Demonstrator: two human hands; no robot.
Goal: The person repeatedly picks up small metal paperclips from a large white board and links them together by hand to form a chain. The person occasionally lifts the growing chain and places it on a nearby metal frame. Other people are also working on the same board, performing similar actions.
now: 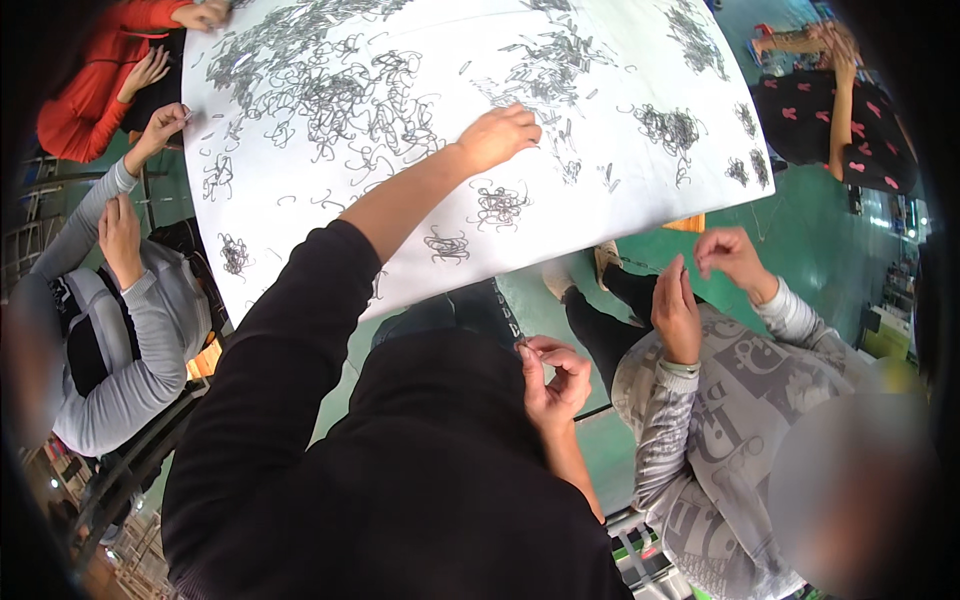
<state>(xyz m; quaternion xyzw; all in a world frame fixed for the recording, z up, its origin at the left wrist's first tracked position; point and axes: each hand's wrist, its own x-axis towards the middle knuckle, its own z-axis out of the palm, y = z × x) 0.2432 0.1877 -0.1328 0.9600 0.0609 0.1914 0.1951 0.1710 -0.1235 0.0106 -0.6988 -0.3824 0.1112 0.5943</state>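
Note:
My left hand [500,136] reaches over the white tabletop [590,215], its fingers bent down and drawn together at the edge of a pile of short dark strips [553,66]. Whatever lies under its fingertips is too small to make out. Close to my body, below the table's near edge, my right hand [556,382] is closed in a pinch. A tiny dark piece [522,344] shows at its thumb and forefinger. To the left of my left hand spreads a large heap of curved dark wire hooks [350,100]. Smaller hook bundles [500,204] lie nearer me.
Other people stand around the table. On my right, a person in a patterned grey top [740,400] works with both hands raised. Left are a grey-sleeved person [130,350] and one in red [90,90]. A person in a dark patterned top [830,125] is far right. The floor [800,235] is green.

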